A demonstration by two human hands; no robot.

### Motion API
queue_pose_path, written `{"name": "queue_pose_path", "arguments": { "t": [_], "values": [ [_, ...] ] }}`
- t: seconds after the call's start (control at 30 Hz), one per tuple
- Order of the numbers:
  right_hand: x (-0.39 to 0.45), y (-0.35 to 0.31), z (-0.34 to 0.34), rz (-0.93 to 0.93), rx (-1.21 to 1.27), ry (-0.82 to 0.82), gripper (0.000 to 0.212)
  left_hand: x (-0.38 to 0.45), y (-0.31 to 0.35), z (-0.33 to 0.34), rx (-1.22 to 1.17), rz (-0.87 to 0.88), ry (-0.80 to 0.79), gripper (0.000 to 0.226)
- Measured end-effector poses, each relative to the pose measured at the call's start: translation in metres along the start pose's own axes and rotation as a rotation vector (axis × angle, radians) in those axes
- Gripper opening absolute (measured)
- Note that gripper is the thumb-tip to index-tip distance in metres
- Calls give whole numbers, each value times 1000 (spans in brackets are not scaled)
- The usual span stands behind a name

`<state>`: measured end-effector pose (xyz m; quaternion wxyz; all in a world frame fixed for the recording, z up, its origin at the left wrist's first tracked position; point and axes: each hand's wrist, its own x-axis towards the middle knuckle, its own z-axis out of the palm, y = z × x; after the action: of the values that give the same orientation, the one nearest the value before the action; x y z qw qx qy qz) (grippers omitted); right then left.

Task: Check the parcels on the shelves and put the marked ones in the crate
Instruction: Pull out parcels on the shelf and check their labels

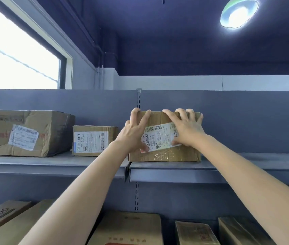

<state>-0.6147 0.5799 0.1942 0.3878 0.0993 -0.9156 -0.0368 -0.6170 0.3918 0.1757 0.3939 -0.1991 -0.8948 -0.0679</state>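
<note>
Both hands clamp the box [165, 152] on the shelf [246, 165]: left hand [133, 133] and right hand [186, 129] hook fingers over its top edge.

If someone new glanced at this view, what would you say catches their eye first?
First, the two bare arms reaching up the middle: the left hand and right hand both grip a cardboard parcel at the upper shelf front edge, fingers curled over its top, partly covering its white label. Next, the bright ceiling lamp at top right and the glaring window at left.
</note>
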Motion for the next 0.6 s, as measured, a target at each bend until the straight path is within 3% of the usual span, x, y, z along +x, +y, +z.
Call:
{"name": "queue_pose_path", "arguments": {
  "t": [0.27,0.6],
  "values": [
    [29,-3,29,-15,-54,9,111,20,-23,24,53,-39,-5,128],
    [46,3,49,-43,-37,31,112,36,-40,37,370,3,95,128]
  ]
}}
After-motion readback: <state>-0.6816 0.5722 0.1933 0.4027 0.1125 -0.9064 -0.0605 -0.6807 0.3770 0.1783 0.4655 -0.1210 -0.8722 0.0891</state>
